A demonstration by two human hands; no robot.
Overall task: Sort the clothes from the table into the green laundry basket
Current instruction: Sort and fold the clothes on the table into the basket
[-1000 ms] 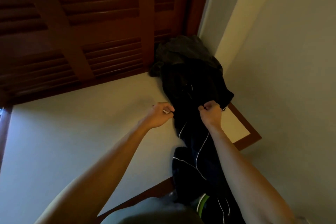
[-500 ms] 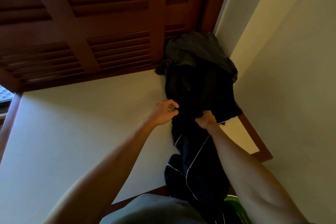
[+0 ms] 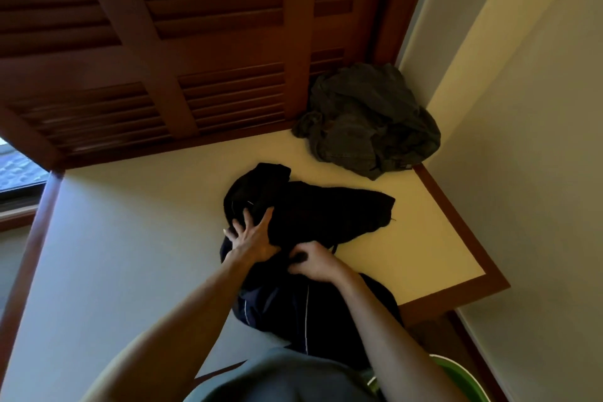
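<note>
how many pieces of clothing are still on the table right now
2 at least: a grey garment crumpled in the far corner, and a black garment under both hands. The dark piped fabric below may be a third.

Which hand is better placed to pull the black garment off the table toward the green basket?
Right, probably. The right hand already pinches the black garment at its near edge, on the side of the green basket. The left hand only rests on it with spread fingers.

Both your forearms are bare right up to the frame edge, no sleeves showing, and there's your grey top (image 3: 287,378) at the bottom.
</note>
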